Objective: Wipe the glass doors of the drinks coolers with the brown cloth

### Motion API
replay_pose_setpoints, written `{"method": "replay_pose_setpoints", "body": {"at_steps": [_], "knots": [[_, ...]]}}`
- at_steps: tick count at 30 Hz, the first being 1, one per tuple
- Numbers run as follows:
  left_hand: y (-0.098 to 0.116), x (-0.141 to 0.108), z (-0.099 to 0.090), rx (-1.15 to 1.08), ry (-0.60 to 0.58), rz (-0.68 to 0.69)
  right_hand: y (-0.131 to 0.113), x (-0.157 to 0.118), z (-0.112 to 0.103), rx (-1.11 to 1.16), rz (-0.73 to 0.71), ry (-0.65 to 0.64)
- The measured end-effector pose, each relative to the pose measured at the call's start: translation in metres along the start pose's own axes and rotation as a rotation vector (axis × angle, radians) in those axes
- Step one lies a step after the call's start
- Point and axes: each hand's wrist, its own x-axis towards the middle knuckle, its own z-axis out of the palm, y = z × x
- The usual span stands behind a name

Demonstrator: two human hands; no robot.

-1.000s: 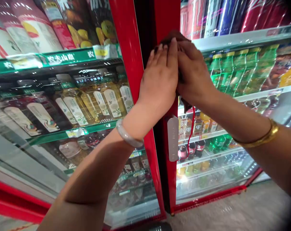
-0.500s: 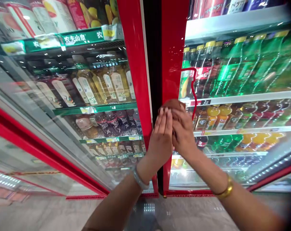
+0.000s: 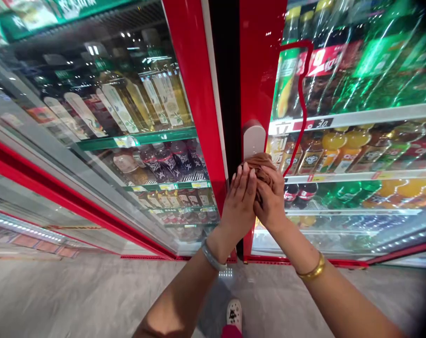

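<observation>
A bunched brown cloth [image 3: 260,164] lies against the white door handle [image 3: 254,141] on the red frame of the right-hand fridge. My right hand [image 3: 272,199] is closed around this cloth, thumb toward the left. Beside it, my left hand [image 3: 239,197] lies with long, nearly straight fingers over the handle's left side, its fingertips touching the cloth's edge. Both hands touch each other. The lower handle is hidden behind them. A grey band [image 3: 212,256] circles my left wrist, a gold bangle [image 3: 313,268] my right.
Glass-door fridges with red frames [image 3: 195,94] stand on both sides of a dark gap [image 3: 227,84]. Bottled drinks [image 3: 343,150] line the shelves behind the glass. A red line [image 3: 302,103] runs on the right door. My white shoe [image 3: 234,313] is on the grey floor [image 3: 103,295].
The view has tilted downward. Both hands and the brown cloth have slid lower along the handle, uncovering its white upper end. My shoe has come into sight.
</observation>
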Motion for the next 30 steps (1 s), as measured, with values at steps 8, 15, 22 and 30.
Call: {"method": "replay_pose_setpoints", "body": {"at_steps": [8, 15, 22, 30], "knots": [[0.01, -0.074, 0.037, -0.169, -0.154, -0.153, 0.002, -0.083, 0.007, -0.014, 0.125, -0.097], [0.012, 0.008, 0.004, -0.352, 0.018, -0.347, -0.008, 0.009, -0.006, 0.016, 0.204, 0.031], [0.015, 0.004, 0.014, -0.374, -0.08, -0.637, 0.005, -0.007, 0.017, 0.224, 0.497, 0.054], [0.013, 0.023, -0.007, -0.424, -0.1, -0.673, -0.003, 0.008, 0.013, 0.52, 0.782, 0.085]]}}
